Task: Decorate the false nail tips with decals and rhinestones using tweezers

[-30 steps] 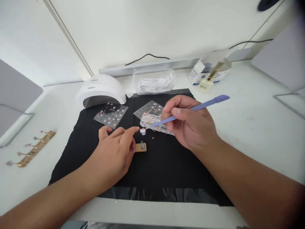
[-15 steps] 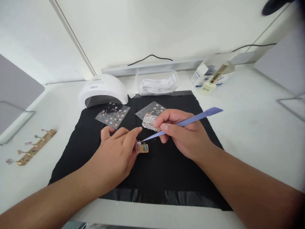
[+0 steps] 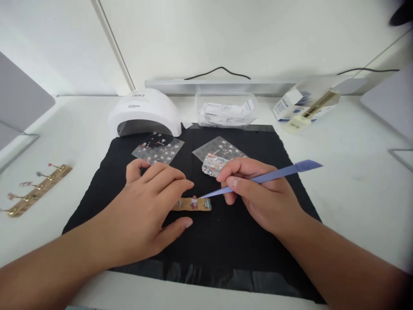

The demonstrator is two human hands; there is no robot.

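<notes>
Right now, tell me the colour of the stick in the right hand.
Light purple-blue stick, seen best in the head view.

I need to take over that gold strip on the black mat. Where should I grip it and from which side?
Grip the gold strip by its long edges near the bare right end, coming from above. It lies flat on the black mat; the left hand covers its left end, and the purple tool tip meets its middle.

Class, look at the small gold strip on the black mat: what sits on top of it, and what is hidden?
On the gold strip a small nail tip stands, met by the purple tool in the right hand. The left hand covers its left end.
</notes>
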